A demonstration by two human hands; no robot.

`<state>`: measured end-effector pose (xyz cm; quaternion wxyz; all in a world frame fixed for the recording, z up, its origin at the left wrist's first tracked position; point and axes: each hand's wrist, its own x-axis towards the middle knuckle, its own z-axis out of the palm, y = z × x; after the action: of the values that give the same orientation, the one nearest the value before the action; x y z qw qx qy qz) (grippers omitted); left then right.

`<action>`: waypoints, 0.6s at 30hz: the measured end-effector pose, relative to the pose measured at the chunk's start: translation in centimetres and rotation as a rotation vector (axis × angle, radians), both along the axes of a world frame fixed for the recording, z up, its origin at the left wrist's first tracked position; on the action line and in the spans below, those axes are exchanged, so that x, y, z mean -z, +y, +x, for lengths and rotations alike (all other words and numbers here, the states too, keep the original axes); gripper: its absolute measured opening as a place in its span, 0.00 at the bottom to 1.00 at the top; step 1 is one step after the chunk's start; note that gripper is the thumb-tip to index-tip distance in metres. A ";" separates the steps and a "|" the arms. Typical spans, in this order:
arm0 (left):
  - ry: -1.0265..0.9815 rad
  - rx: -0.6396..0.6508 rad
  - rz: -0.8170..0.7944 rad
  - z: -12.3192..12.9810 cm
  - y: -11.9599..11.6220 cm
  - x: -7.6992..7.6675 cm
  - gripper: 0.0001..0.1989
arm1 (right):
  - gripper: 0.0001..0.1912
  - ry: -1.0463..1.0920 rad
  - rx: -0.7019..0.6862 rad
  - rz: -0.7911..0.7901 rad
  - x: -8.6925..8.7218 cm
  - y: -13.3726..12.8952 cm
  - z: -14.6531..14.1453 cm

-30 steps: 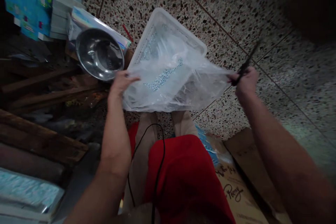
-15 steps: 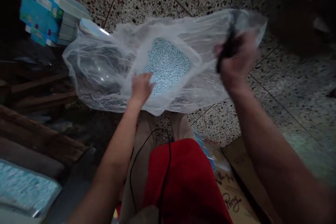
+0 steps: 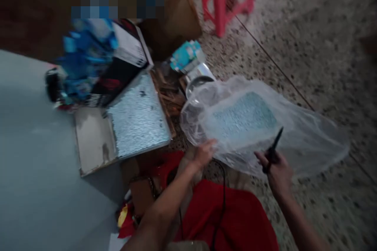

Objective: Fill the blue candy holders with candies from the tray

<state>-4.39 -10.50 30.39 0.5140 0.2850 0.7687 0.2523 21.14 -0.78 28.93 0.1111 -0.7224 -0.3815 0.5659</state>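
Gripping scissors (image 3: 272,154) is your right hand (image 3: 279,173); whether your left hand (image 3: 205,153) pinches the plastic bag (image 3: 308,141), I cannot tell.

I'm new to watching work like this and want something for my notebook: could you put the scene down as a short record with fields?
Place: speckled floor
Left hand: at the near edge of the clear plastic; too blurred to tell whether it grasps it
Right hand: holds dark scissors, tip pointing away from the person
Middle: pale blue beads lying on the plastic
Beside the plastic: metal bowl, partly hidden
Farther off: pink stool on the floor
Picture quality: dim and blurred
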 end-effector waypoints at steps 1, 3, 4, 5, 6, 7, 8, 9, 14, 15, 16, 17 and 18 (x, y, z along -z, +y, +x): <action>-0.047 -0.110 0.043 1.1 0.1 -2.1 0.26 | 0.26 0.015 -0.015 -0.007 -2.1 -0.3 -1.0; -0.187 -0.293 0.099 2.7 0.5 -6.4 0.49 | 0.25 0.049 -0.083 0.018 -6.4 -1.0 -3.3; -0.301 -0.349 0.099 3.0 0.5 -8.6 0.60 | 0.24 0.082 -0.131 0.042 -8.6 -1.6 -4.7; -0.417 -0.388 0.092 3.0 0.4 -10.8 0.68 | 0.22 0.120 -0.181 0.075 -10.7 -2.5 -6.4; -0.524 -0.418 0.089 2.4 0.0 -13.0 0.72 | 0.20 0.156 -0.230 0.118 -12.6 -3.5 -8.3; -0.604 -0.453 0.095 1.4 -0.6 -15.0 0.72 | 0.19 0.188 -0.282 0.168 -14.5 -4.7 -10.6; -0.647 -0.489 0.115 -0.3 -1.4 -16.9 0.66 | 0.18 0.217 -0.341 0.224 -16.1 -6.0 -13.3; -0.654 -0.519 0.148 -2.5 -2.5 -18.7 0.57 | 0.17 0.246 -0.403 0.283 -17.5 -7.5 -16.3; -0.520 -0.621 0.268 -20.3 -11.0 -25.4 0.21 | 0.16 0.384 -0.677 0.499 -23.0 -15.4 -33.9; -0.489 -0.701 0.263 -24.4 -13.1 -26.2 0.19 | 0.17 0.385 -0.722 0.509 -23.9 -16.9 -37.1; -0.456 -0.804 0.250 -28.4 -15.2 -26.9 0.18 | 0.18 0.378 -0.762 0.515 -24.6 -18.2 -40.2; -0.418 -0.914 0.231 -32.3 -17.2 -27.4 0.17 | 0.18 0.365 -0.798 0.522 -25.2 -19.2 -42.8; -0.379 -1.024 0.209 -36.0 -19.2 -27.7 0.18 | 0.18 0.347 -0.828 0.535 -25.8 -20.0 -45.1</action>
<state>-40.41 -29.71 58.05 0.4240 -0.1260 0.6741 0.5916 -23.97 -20.81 54.70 0.1204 -0.3529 -0.7425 0.5564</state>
